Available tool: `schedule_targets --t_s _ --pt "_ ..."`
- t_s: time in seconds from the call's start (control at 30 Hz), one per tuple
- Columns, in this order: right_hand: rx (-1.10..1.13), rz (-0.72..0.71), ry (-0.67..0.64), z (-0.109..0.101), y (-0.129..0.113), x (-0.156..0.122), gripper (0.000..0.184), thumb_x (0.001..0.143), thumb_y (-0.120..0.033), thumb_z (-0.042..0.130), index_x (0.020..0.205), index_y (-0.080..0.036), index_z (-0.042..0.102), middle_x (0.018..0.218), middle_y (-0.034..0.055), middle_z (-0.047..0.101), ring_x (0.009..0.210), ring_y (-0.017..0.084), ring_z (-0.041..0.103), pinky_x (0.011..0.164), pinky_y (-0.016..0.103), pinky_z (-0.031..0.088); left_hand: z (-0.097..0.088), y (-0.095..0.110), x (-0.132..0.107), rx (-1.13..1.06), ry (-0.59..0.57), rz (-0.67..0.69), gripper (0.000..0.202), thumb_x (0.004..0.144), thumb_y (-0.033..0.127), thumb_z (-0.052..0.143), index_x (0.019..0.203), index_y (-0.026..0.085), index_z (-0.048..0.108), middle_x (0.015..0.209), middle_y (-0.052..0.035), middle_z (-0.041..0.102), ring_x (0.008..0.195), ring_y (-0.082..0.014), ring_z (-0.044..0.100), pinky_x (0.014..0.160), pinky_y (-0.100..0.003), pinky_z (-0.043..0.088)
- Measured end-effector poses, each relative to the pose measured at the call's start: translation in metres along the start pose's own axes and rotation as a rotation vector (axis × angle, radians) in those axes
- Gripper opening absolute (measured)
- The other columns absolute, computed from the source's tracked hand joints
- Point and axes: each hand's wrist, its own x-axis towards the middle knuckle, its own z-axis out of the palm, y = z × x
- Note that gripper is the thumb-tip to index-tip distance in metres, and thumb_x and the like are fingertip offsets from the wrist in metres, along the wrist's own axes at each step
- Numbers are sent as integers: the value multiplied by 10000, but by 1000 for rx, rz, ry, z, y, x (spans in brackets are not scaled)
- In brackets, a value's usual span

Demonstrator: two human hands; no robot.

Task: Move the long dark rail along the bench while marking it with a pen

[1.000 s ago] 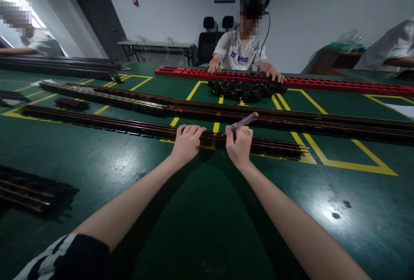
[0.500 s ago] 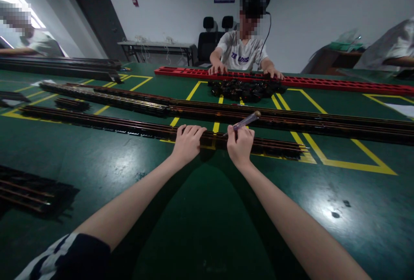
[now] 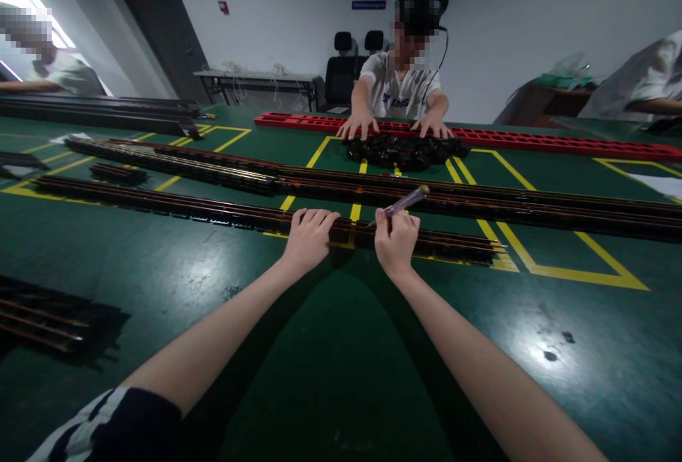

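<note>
A long dark strip with copper-coloured rails (image 3: 175, 204) lies across the table in front of me. My left hand (image 3: 310, 238) presses on it, with its fingers curled over the far edge. To the right, my right hand (image 3: 397, 238) is closed around what looks like a small screwdriver (image 3: 406, 200) with a clear, purplish handle. The handle leans up to the right, and the thin tip points down-left at the strip between my hands. The strip's right end (image 3: 487, 250) shows bare rail tips. My fingers hide parts of the strip.
Longer dark railed strips (image 3: 479, 199) lie just beyond. Across the table, a co-worker's hands (image 3: 359, 122) spread over a pile of black parts (image 3: 408, 151), before a long red slotted frame (image 3: 559, 141). Another dark bundle (image 3: 53, 316) lies near left. Yellow tape (image 3: 612, 279) marks the green table.
The co-worker's hands have come forward from the red frame to the pile of black parts. My hands and the screwdriver look nearly unmoved.
</note>
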Motion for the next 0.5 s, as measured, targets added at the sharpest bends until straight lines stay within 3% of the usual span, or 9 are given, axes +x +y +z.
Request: schedule_targets --t_s 0.5 --pt "-8 4 -4 -1 0 0 349 935 -373 377 663 -195 506 664 44 608 626 171 520 706 347 355 1 0 -1 16 2 5 482 777 41 406 1219 176 542 1191 -86 630 1125 -264 536 999 -460 332"
